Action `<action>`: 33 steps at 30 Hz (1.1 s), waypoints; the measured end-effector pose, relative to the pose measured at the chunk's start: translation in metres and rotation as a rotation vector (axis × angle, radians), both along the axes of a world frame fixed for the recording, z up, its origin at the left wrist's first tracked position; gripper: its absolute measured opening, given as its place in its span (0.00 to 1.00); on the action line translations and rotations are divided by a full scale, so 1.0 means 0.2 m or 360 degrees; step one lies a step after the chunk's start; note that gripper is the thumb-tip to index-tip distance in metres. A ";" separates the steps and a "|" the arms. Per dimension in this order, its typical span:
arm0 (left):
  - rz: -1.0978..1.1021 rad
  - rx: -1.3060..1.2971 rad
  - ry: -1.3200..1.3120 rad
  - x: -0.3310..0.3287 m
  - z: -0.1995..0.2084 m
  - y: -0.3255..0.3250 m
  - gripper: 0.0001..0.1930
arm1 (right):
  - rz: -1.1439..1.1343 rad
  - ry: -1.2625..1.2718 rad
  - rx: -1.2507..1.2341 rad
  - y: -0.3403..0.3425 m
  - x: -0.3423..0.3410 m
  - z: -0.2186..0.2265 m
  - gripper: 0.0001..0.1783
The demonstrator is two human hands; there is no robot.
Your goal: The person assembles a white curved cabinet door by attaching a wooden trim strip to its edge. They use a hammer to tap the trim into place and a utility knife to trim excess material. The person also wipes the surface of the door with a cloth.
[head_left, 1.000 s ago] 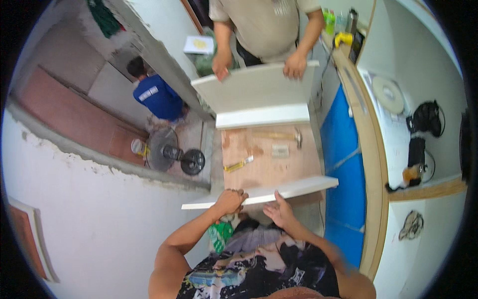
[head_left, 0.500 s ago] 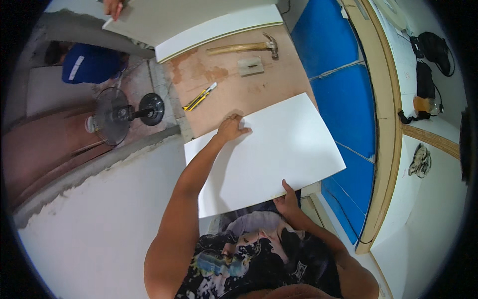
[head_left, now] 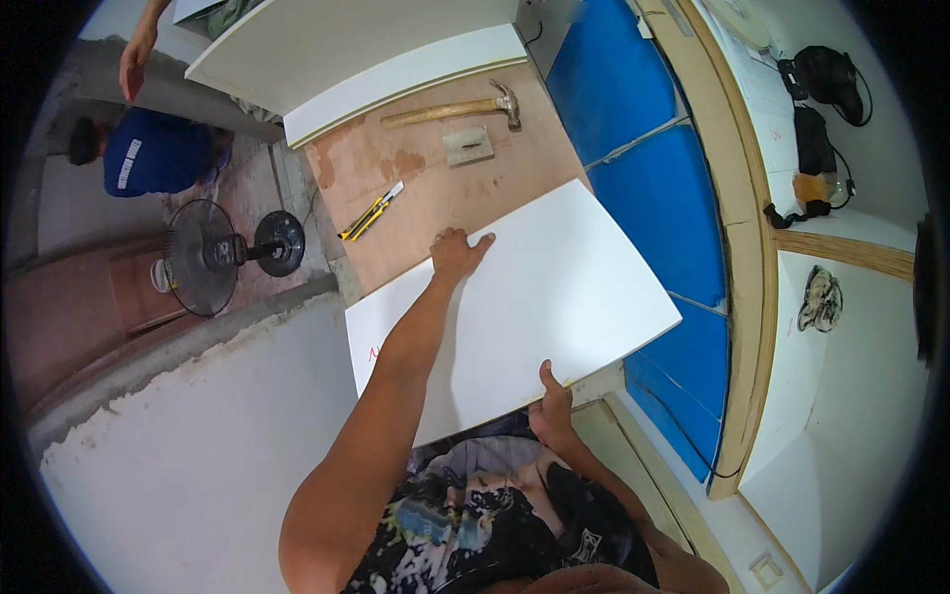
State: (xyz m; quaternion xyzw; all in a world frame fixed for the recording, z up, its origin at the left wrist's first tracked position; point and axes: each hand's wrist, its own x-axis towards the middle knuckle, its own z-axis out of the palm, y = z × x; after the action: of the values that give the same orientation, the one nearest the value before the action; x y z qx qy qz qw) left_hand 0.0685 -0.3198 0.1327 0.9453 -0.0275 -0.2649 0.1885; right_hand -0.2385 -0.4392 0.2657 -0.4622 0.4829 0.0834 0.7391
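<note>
A rectangular white panel (head_left: 534,307) lies across the near part of a brown wooden board, its near edge at my waist. My left hand (head_left: 458,254) is at the panel's far edge, fingers curled over it and thumb out on the white face. At the near edge, my right hand (head_left: 552,408) grips the panel with the thumb on top; its other fingers are partly hidden below. Beyond the panel, a yellow and black utility knife (head_left: 370,212) lies on the brown board (head_left: 435,213), blade out. Farther off are a claw hammer (head_left: 445,112) and a small grey rectangular piece (head_left: 468,148).
Upright pale panels (head_left: 396,74) stand at the board's far end. Blue panels (head_left: 658,213) line the right, beside a white shelf unit (head_left: 841,396). At left are a pedestal fan (head_left: 208,255), a person in blue (head_left: 158,153) and another person's hand (head_left: 137,64).
The white panel has turned slightly and shifted, and red marks on it now show beside my left forearm. The other person's hand has let go of the pale panel's corner at upper left.
</note>
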 end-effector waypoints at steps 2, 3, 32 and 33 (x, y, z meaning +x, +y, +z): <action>0.0048 -0.0024 -0.0001 0.05 0.12 0.00 0.43 | -0.0228 -0.0006 0.0053 0.01 0.13 0.19 0.26; 0.0047 -0.0050 0.0000 0.09 0.22 0.01 0.44 | -0.0447 0.0009 0.0178 0.02 0.22 0.34 0.26; 0.1058 -0.1387 -0.1453 0.42 2.11 1.07 0.31 | 0.0343 -0.1772 -0.0596 0.07 0.96 1.56 0.16; 0.1081 -0.1377 -0.1380 0.38 2.06 1.12 0.32 | 0.0377 -0.1782 -0.0518 0.03 1.00 1.59 0.17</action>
State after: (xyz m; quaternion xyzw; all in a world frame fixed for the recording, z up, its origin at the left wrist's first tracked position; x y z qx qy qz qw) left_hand 0.1450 -0.0963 0.5453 0.7621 0.0937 0.2443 0.5922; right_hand -0.0387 -0.4322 0.5840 -0.5940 -0.0285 -0.1662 0.7866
